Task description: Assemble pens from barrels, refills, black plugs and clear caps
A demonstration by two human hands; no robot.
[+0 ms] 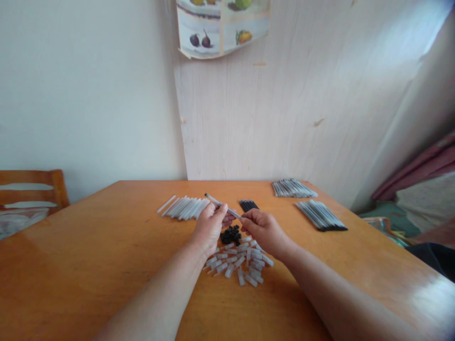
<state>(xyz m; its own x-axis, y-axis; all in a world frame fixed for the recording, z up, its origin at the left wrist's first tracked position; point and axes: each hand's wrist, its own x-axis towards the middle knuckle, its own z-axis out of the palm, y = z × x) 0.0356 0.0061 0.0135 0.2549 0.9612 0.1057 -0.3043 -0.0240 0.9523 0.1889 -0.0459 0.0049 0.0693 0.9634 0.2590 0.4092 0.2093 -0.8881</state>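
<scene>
A slim pale pen (212,198) with a dark upper end slants between my hands over the table. Wrapped round its middle is my left hand (210,222), thumb on top. The fingertips of my right hand (262,228) pinch its lower right end, and what sits at that tip is hidden. Just below the hands lies a heap of small black plugs (231,235). Nearer to me spreads a loose pile of translucent white caps (245,265). White empty-looking tubes (185,208) lie side by side left of my left hand. Behind my right hand are thin black sticks (248,205).
Two flat stacks of grey pens lie to the right, a far stack (293,188) and a nearer stack (321,216) with dark ends. The wooden table (106,265) meets the wall at the back. A chair (31,189) stands left; fabric (423,199) is heaped right.
</scene>
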